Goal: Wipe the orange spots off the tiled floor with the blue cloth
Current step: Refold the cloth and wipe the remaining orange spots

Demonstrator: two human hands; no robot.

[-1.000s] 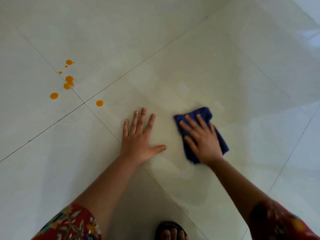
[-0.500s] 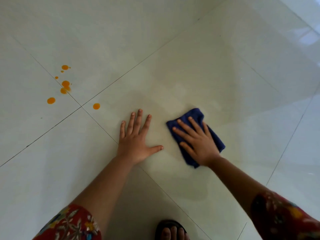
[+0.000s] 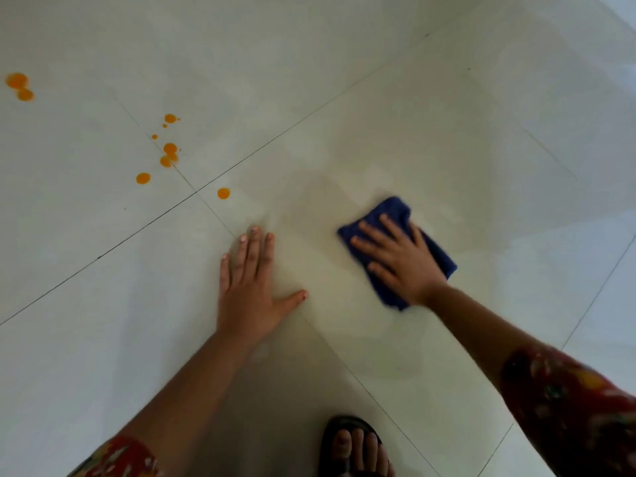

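Note:
A folded blue cloth (image 3: pixel 395 211) lies flat on the pale tiled floor (image 3: pixel 447 132), right of centre. My right hand (image 3: pixel 399 259) presses down on it with straight, spread fingers. My left hand (image 3: pixel 249 287) rests flat on the floor to the left of the cloth, fingers straight. Several orange spots (image 3: pixel 170 148) dot the tiles at the upper left, the nearest single spot (image 3: pixel 223 193) lying beyond my left fingertips. Two more orange spots (image 3: pixel 17 80) sit at the far left edge. A faint damp smear covers the tile between my hands.
Dark grout lines (image 3: pixel 103 253) cross near the spots. My foot in a black sandal (image 3: pixel 354 449) stands at the bottom edge, behind my hands. Patterned red sleeves show at both lower corners.
The view has shifted, so the spots sit further right and two more appear at the far left. My right hand with the cloth has slid slightly; my left hand stays planted.

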